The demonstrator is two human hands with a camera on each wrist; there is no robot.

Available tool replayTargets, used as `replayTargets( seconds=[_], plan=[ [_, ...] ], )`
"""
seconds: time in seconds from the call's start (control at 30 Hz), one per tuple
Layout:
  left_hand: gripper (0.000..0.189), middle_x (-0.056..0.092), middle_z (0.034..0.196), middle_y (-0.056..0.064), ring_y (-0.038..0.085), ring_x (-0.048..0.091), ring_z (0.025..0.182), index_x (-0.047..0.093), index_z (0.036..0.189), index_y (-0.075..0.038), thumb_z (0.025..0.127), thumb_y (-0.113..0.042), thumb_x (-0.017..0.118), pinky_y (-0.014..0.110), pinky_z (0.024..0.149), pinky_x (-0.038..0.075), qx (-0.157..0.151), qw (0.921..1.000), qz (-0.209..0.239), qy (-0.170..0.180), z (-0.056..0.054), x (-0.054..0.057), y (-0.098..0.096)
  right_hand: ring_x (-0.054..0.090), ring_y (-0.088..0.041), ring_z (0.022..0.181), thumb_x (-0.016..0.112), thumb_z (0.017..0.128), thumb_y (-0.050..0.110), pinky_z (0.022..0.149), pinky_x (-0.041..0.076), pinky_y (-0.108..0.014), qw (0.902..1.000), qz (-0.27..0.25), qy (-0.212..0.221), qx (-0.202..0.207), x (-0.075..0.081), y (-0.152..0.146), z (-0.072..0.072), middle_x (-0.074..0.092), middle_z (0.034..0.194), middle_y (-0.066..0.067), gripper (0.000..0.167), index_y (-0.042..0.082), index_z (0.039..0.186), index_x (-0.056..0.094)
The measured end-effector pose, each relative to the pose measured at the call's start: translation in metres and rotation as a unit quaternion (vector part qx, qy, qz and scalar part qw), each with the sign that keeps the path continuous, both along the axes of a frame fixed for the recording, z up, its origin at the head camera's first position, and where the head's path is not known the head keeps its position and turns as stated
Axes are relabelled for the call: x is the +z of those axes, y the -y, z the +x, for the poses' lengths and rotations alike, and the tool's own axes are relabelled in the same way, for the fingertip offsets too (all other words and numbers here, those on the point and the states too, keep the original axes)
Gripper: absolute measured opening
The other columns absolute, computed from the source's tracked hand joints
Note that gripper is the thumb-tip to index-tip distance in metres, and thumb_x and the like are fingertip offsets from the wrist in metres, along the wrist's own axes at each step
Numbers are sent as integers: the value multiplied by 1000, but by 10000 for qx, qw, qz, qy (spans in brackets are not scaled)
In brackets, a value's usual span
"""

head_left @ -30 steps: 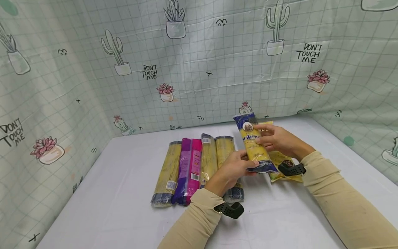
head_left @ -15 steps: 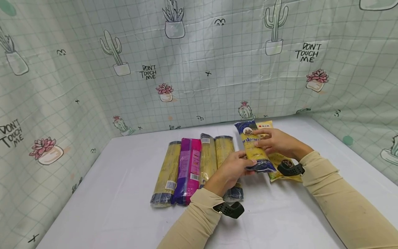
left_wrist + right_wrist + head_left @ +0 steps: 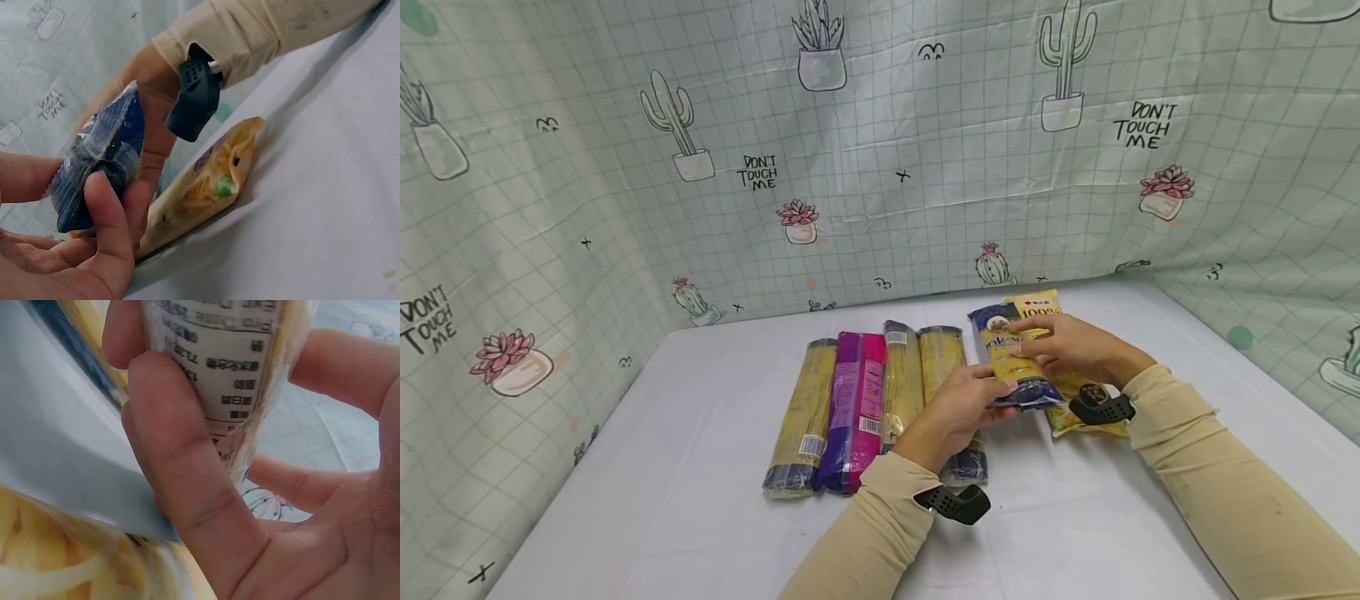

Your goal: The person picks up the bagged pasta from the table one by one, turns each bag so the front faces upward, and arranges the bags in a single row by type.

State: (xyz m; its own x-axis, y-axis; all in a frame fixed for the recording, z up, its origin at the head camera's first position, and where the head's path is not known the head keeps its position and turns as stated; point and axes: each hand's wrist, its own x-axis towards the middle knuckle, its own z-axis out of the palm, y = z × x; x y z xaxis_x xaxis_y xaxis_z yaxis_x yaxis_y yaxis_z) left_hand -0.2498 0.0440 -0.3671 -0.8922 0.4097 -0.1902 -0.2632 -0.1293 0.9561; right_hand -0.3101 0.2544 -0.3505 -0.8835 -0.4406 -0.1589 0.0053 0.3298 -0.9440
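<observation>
Both hands hold a yellow-and-blue pack of pasta (image 3: 1017, 367), tilted up. My left hand (image 3: 964, 406) pinches its near blue end, thumb on top. That crimped blue end (image 3: 103, 156) points toward the camera in the left wrist view. My right hand (image 3: 1071, 343) grips the pack's right side farther up. In the right wrist view a white printed label (image 3: 231, 369) shows between the fingers. Behind the held pack, partly hidden by it and by the right hand, lies a yellow noodle bag (image 3: 1039, 304) marked 100%.
Left of the hands, several long packs lie side by side: a yellow one (image 3: 801, 408), a purple-pink one (image 3: 853, 417) and more yellow ones (image 3: 902, 375). They rest on a white-covered table (image 3: 700, 467). A cactus-print curtain (image 3: 865, 200) encloses the back and sides.
Both hands have lowered the pasta pack slightly and its top end has sunk, showing more of the noodle bag behind. The packs on the left have not moved.
</observation>
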Motion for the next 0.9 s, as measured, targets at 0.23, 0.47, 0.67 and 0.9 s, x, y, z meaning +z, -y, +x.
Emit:
replayTargets(
  seconds=[0.23, 0.47, 0.67, 0.9],
  plan=[
    [24, 63, 93, 6, 16, 60, 80, 63, 120, 1, 97, -4, 61, 26, 73, 54, 20, 10000, -11, -10, -2, -1, 2, 49, -10, 64, 67, 98, 21, 63, 47, -27, 9997, -157, 106, -135, -1, 2, -1, 66, 101, -7, 70, -4, 153, 31],
    [36, 65, 98, 10, 18, 63, 82, 55, 128, 6, 94, -3, 64, 30, 77, 57, 52, 9999, -22, -102, -1, 3, 0, 64, -15, 84, 69, 96, 26, 75, 56, -31, 9987, 100, -22, -490, -2, 4, -3, 61, 124, -21, 70, -4, 151, 36],
    [63, 64, 115, 14, 23, 68, 94, 37, 148, 6, 93, -1, 66, 36, 85, 57, -23, 9999, -169, 13, 3, 2, -2, 64, -16, 86, 67, 98, 19, 74, 56, -31, 9979, 244, -67, -597, -5, 6, -3, 59, 126, -24, 66, -9, 148, 36],
    [61, 49, 140, 21, 26, 65, 102, 38, 148, 7, 95, -5, 64, 38, 85, 57, 108, 9996, -235, 118, 4, -1, -5, 63, -18, 87, 65, 98, 17, 75, 56, -33, 9969, 543, -105, -566, -4, 5, -1, 59, 122, -22, 59, -8, 146, 40]
  ],
)
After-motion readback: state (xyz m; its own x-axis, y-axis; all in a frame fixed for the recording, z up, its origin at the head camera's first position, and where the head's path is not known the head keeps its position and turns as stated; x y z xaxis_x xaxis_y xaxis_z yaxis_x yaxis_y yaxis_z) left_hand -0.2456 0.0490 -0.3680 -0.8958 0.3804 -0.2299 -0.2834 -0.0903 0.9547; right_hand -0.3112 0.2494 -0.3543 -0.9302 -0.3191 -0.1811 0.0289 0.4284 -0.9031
